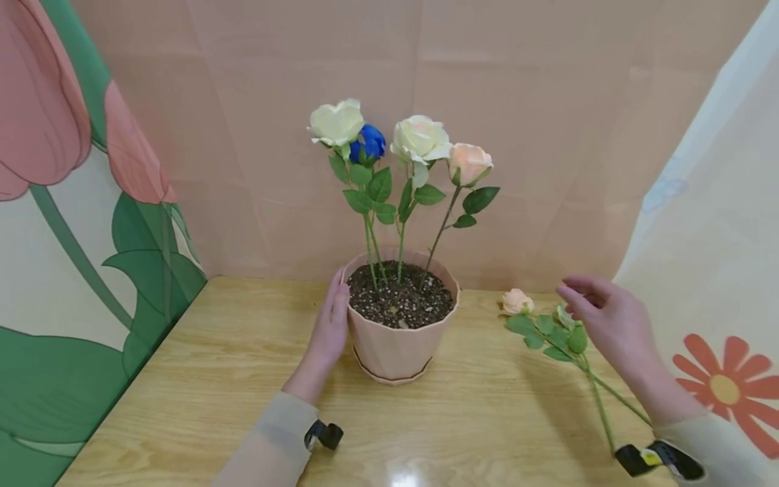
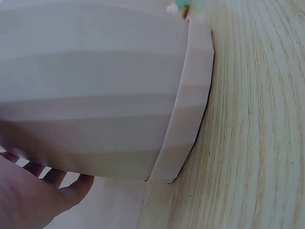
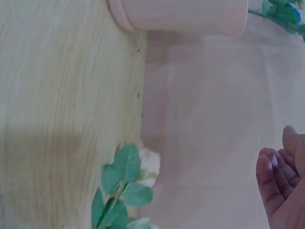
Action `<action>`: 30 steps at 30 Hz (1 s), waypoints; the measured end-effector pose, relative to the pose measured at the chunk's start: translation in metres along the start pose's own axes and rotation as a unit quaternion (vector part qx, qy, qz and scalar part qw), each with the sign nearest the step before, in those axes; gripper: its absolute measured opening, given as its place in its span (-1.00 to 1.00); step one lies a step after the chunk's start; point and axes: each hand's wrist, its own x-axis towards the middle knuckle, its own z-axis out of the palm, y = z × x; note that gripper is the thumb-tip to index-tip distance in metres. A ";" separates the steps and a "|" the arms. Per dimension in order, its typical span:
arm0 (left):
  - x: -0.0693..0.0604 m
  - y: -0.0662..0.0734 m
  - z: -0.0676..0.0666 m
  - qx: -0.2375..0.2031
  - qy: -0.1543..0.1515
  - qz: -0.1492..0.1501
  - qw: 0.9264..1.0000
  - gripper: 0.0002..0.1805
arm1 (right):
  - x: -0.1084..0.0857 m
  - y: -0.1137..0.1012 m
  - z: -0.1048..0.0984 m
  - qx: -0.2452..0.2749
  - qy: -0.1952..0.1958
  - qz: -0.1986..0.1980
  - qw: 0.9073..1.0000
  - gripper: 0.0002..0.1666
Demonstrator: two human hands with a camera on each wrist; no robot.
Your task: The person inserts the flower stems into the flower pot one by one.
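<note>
1. Pot [image 1: 398, 341] stands upright on the table [image 1: 243, 379]; left hand [image 1: 328, 325] rests with extended fingers against its wall, without clasping.
2. Right hand [image 1: 615, 325], empty, fingers loosely bent, hangs above loose flowers [image 1: 517, 302] lying right of the pot.
3. Technique, as judged: steady the pot; pinch one stem low, sparing petals.
4. Hindrances: crossed stems [image 1: 599, 407] and overlapping leaves [image 1: 577, 339] may snag; planted roses [image 1: 420, 138] occupy the rear soil [image 1: 395, 304], before a pink backdrop [image 1: 548, 135].
</note>
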 end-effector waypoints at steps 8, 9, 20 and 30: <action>0.000 0.001 0.000 0.006 0.005 0.007 1.000 -0.32 | -0.008 0.031 -0.005 -0.039 -0.018 0.018 0.999 -0.47; 0.000 0.001 0.000 0.005 0.005 0.008 1.000 -0.32 | -0.010 0.034 -0.005 -0.042 -0.021 0.021 0.999 -0.46; 0.001 -0.001 -0.001 0.003 0.004 0.008 1.000 -0.32 | -0.022 0.064 0.000 -0.072 -0.049 0.027 0.996 -0.51; 0.001 -0.003 0.000 0.002 0.002 0.011 1.000 -0.30 | -0.031 0.088 0.000 -0.083 -0.097 0.041 0.991 -0.40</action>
